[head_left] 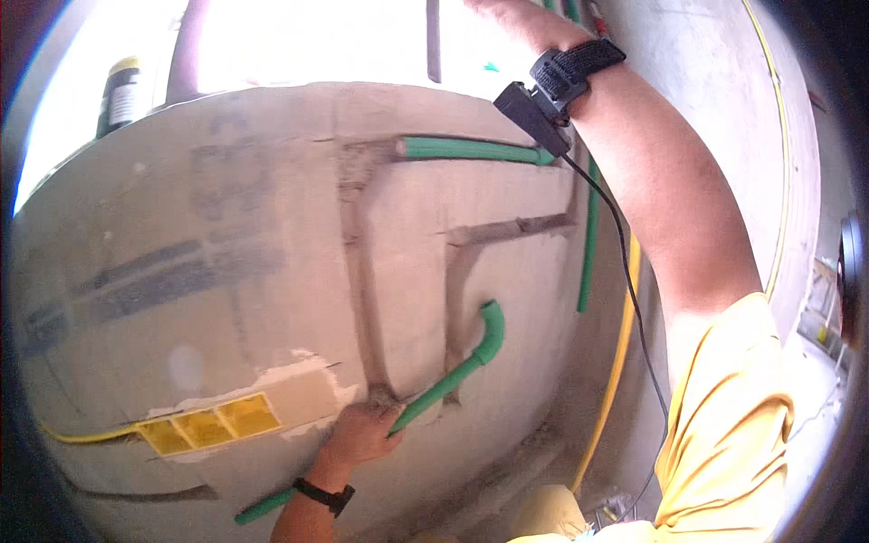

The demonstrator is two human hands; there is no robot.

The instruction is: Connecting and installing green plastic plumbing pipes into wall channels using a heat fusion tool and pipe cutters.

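Observation:
My left hand (358, 437) is closed around a long green pipe (436, 394) with a curved elbow at its upper end, held slanting across the grey wall (272, 290) in front of its cut channels. My right arm reaches up past the top of the wall, with a black strap and a cabled black device at the wrist; my right hand (489, 13) is at the upper edge, washed out by glare, its fingers not visible. Below it, a green pipe (466, 149) lies horizontally in a channel.
A yellow triple wall box (204, 425) with yellow conduit sits at lower left. A dark can (118, 98) stands on the ledge. A vertical green pipe (587, 271) and yellow conduits (625, 326) run along the right. Small items lie on the floor at far right.

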